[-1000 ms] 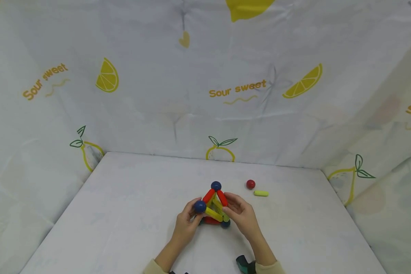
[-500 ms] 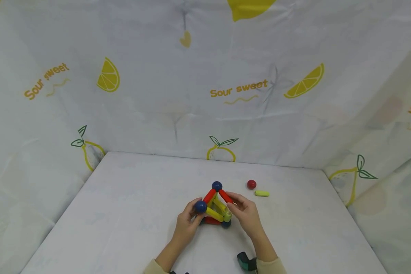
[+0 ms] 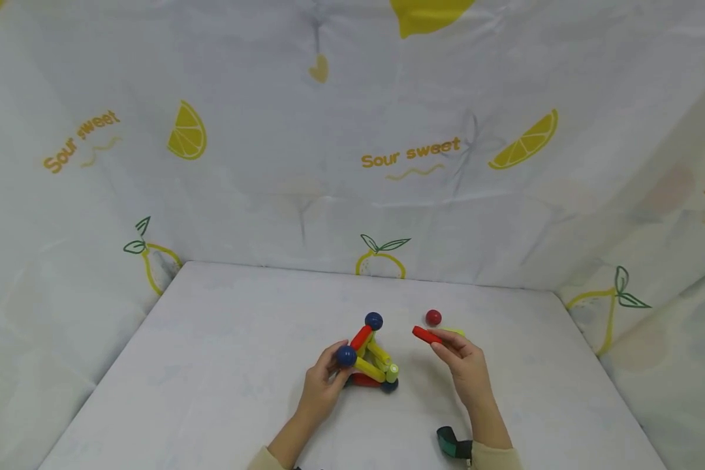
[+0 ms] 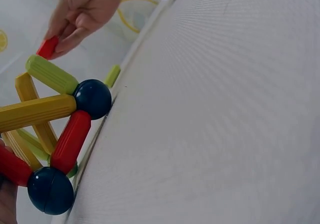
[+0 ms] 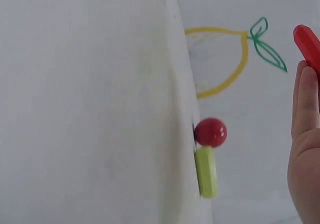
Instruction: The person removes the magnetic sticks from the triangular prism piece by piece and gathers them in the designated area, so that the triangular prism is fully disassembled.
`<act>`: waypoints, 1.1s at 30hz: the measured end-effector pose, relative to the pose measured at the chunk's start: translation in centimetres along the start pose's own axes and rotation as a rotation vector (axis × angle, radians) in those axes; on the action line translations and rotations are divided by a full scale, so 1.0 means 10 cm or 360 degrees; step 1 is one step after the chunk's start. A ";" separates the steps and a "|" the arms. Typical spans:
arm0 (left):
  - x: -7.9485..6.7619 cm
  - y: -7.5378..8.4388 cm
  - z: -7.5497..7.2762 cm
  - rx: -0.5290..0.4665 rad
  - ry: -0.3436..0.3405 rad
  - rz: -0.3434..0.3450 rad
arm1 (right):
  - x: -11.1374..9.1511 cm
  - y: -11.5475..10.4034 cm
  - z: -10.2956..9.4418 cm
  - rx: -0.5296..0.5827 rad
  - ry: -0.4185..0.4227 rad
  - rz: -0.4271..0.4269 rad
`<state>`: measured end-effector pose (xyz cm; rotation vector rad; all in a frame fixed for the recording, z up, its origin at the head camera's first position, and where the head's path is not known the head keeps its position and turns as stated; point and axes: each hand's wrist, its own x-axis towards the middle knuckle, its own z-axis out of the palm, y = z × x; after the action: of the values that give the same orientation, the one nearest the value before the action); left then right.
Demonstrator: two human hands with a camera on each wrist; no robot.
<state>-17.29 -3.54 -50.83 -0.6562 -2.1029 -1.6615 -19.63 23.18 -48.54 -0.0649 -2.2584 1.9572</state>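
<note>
My left hand (image 3: 319, 386) holds a frame of rods and balls by its left side, next to a blue ball (image 3: 346, 356). Yellow rods (image 3: 370, 370) and red rods join several blue balls; another blue ball (image 3: 374, 320) tops the frame. In the left wrist view, a light green rod (image 4: 52, 74) sticks out from a blue ball (image 4: 93, 100) with its far end free. Away to the right, my right hand (image 3: 469, 373) pinches a loose red rod (image 3: 426, 335) between thumb and fingers, apart from the frame. The right wrist view shows that red rod (image 5: 307, 47) at its edge.
Behind the right hand, a red ball (image 3: 433, 317) and a light green rod (image 3: 457, 331) lie on the white table (image 3: 241, 326). A lemon-print cloth (image 3: 270, 196) rises behind the table. A dark green strap piece (image 3: 451, 444) sits at the right wrist.
My right hand has pulled the red rod off the top blue ball and moved right with it. My left hand keeps its hold on the frame.
</note>
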 end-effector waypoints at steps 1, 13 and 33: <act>0.00 0.00 0.00 0.0002 -0.0001 0.0007 | 0.01 0.02 -0.06 -0.0019 0.0033 0.0023; 0.00 0.00 0.00 -0.0032 -0.0006 -0.0044 | 0.13 0.34 -0.56 -0.0315 0.0043 0.0419; -0.09 -0.34 0.07 -0.0068 0.0014 -0.0062 | 0.31 0.57 -0.51 -0.0821 0.0331 0.0223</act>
<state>-18.57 -3.64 -54.21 -0.6235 -2.0919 -1.7312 -22.33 29.40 -53.22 -0.4710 -2.5996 1.2940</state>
